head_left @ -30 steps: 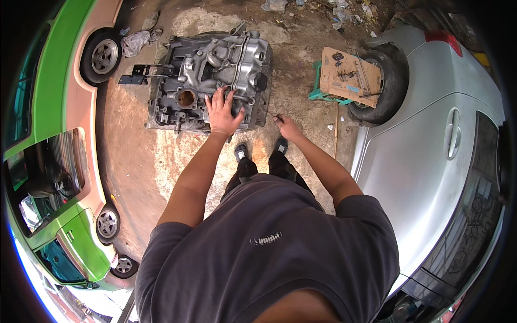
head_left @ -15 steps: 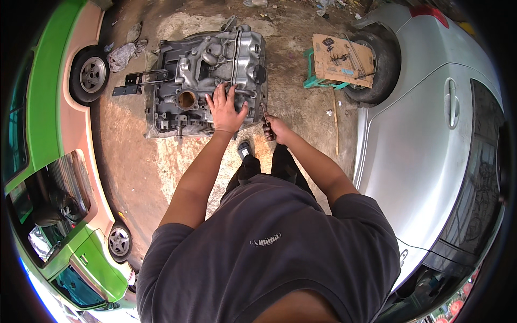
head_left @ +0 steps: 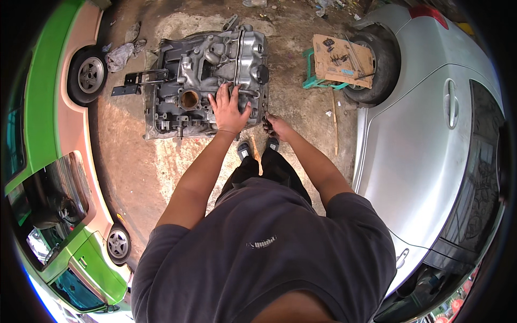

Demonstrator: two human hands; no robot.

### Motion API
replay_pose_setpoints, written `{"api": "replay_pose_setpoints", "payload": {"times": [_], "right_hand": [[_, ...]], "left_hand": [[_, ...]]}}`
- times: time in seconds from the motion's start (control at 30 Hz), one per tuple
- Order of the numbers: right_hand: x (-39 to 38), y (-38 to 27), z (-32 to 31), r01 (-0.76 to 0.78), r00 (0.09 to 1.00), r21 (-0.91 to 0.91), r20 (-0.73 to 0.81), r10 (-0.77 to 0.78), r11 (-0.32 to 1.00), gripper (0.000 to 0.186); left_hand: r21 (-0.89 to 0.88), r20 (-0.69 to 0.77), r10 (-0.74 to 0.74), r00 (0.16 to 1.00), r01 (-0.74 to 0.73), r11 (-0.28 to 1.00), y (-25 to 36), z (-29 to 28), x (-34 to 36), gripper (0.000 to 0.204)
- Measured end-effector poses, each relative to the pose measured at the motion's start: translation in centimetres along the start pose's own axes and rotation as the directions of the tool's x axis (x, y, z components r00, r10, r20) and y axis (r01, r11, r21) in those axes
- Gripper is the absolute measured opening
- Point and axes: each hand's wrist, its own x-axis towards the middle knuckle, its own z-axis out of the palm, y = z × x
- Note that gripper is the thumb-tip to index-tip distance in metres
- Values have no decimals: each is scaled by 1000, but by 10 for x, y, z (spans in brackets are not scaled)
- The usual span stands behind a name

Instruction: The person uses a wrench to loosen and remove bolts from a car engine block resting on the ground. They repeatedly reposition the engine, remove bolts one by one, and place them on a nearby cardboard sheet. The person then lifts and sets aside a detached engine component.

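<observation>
A grey metal car engine (head_left: 221,59) rests on the ground in front of me, with a ribbed cover along its right side and a round opening near its middle. My left hand (head_left: 228,111) lies palm down on the near part of the engine, its fingers spread and holding nothing. At the engine's near right corner, my right hand (head_left: 278,127) is closed round a slim, dark hand tool (head_left: 266,125). The tool's exact kind does not show, and its tip is against or beside the engine's side; I cannot tell which.
On the right, a green stool (head_left: 309,67) carries cardboard (head_left: 334,59) with small dark parts and thin rods. Behind it stands a silver car (head_left: 414,134). A green and peach vehicle (head_left: 51,81) lines the left. A black bracket (head_left: 137,81) juts from the engine's left; a thin stick (head_left: 335,121) lies rightward.
My right hand has shifted slightly, and less of the tool shows above it. My right shoe has come into view. The left hand stays on the engine, moved a little to the right.
</observation>
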Motion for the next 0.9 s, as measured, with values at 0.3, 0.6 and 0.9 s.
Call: {"api": "replay_pose_setpoints", "payload": {"times": [0.3, 0.6, 0.9], "right_hand": [[45, -28, -54, 460, 839, -753, 193, -509, 471, 41], [49, -165, -54, 501, 609, -537, 776, -165, -679, 31], [-12, -93, -81, 415, 648, -906, 362, -670, -87, 24]], "left_hand": [[6, -9, -26, 1000, 26, 1000, 3, 0, 1, 64], [96, -12, -51, 999, 52, 994, 6, 1, 1, 68], [84, -35, -42, 998, 45, 995, 7, 0, 2, 64]]}}
